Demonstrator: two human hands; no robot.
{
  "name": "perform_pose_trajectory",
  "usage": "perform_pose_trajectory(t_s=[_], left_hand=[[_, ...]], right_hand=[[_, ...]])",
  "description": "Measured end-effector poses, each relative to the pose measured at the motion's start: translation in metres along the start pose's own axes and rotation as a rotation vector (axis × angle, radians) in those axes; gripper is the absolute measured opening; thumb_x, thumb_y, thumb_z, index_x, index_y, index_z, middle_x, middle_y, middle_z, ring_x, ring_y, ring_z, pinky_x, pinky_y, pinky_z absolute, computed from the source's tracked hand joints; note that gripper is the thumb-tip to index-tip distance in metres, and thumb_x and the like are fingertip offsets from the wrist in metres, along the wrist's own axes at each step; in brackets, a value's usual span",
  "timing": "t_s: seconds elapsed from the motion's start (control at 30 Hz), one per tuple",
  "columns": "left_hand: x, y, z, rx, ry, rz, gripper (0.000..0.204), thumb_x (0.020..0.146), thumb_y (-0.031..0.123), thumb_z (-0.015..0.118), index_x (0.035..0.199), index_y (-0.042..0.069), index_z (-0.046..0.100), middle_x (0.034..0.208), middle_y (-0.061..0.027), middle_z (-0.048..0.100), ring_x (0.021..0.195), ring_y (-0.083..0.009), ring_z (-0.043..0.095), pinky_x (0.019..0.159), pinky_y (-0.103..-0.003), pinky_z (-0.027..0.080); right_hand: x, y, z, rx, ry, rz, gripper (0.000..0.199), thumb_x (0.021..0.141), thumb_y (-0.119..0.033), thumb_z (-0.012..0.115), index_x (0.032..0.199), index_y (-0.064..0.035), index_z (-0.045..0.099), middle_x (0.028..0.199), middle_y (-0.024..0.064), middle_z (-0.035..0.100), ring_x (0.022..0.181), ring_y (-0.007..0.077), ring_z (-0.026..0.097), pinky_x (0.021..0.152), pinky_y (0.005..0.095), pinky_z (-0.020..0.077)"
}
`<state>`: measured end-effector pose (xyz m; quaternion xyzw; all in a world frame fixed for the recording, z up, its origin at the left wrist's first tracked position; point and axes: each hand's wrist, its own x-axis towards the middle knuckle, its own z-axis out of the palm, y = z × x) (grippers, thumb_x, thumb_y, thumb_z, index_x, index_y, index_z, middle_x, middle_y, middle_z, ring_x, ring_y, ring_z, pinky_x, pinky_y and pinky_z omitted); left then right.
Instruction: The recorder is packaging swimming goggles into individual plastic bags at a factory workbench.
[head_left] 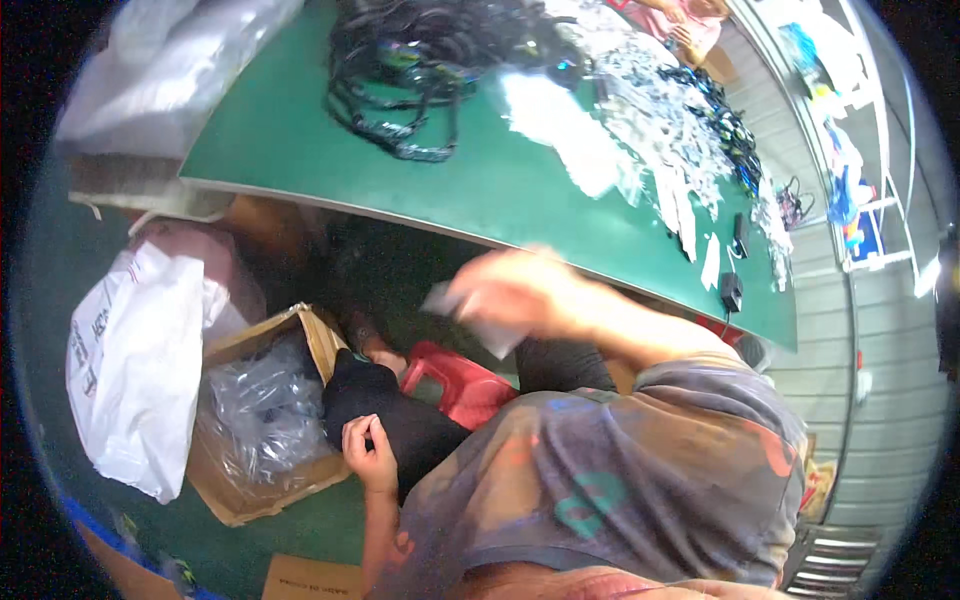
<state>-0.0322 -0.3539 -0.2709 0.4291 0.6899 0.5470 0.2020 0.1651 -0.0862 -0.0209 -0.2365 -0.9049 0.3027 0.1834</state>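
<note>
My right hand [522, 292] is raised in front of the table's near edge, smeared by motion. It grips a pale, thin, flat piece [495, 335] that looks like a small plastic bag, though blur hides its exact kind. Low on the left, my left hand [370, 455] rests by my dark-clothed leg, beside an open cardboard box [235, 512]. Its fingers are curled in, and nothing shows in them. Crumpled clear plastic bags [268, 405] lie inside the box. A red plastic stool [465, 390] shows between my legs, under my raised arm.
The green table [400, 190] carries a heap of black cables [400, 60], white paper-like pieces [565, 130], more cables and a small black adapter [732, 292]. A white sack [135, 370] leans left of the box. Another person's hands [680, 25] are at the far end.
</note>
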Motion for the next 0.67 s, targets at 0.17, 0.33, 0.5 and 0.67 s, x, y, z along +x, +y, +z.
perform_pose_trajectory(t_s=[0.17, 0.33, 0.5, 0.67], left_hand=[[0.000, 0.030, -0.015, 0.145, -0.082, 0.072, 0.003, 0.090, 0.004, 0.070, 0.092, 0.004, 0.068, 0.088, -0.0099, 0.067, 0.074, -0.0262, 0.061, 0.063, -0.036, 0.049], [0.009, 0.061, 0.000, 0.237, -0.295, 0.287, 0.013, 0.081, 0.009, 0.075, 0.093, 0.006, 0.069, 0.094, -0.0117, 0.070, 0.092, -0.0346, 0.066, 0.085, -0.046, 0.053], [0.022, 0.038, 0.120, 0.391, -0.873, 0.308, 0.057, 0.087, 0.043, 0.072, 0.121, -0.002, 0.062, 0.122, -0.0231, 0.064, 0.116, -0.0392, 0.060, 0.097, -0.051, 0.049], [0.000, 0.017, 0.177, 0.514, -1.481, -0.409, 0.104, 0.086, 0.075, 0.059, 0.154, 0.000, 0.033, 0.158, -0.0266, 0.033, 0.142, -0.0408, 0.042, 0.122, -0.048, 0.027]], right_hand=[[-0.103, 0.079, -0.179, -0.459, 0.606, 0.603, 0.049, 0.094, -0.031, 0.073, 0.132, -0.0035, 0.060, 0.092, 0.0103, 0.071, 0.083, 0.0180, 0.067, 0.077, 0.0323, 0.0538], [-0.116, 0.076, -0.156, -0.767, 0.627, 0.363, 0.045, 0.087, -0.019, 0.077, 0.128, -0.0061, 0.063, 0.096, 0.0115, 0.066, 0.082, 0.0278, 0.064, 0.078, 0.0409, 0.0525], [-0.074, 0.093, -0.105, -0.476, -0.066, 0.003, 0.055, 0.090, -0.038, 0.071, 0.131, -0.0041, 0.057, 0.140, 0.0166, 0.055, 0.137, 0.0373, 0.048, 0.112, 0.0526, 0.0368], [-0.089, 0.141, -0.114, -0.065, -0.167, 0.052, 0.057, 0.088, -0.046, 0.073, 0.125, -0.0048, 0.060, 0.141, 0.0169, 0.058, 0.140, 0.0385, 0.047, 0.115, 0.0584, 0.0320]])
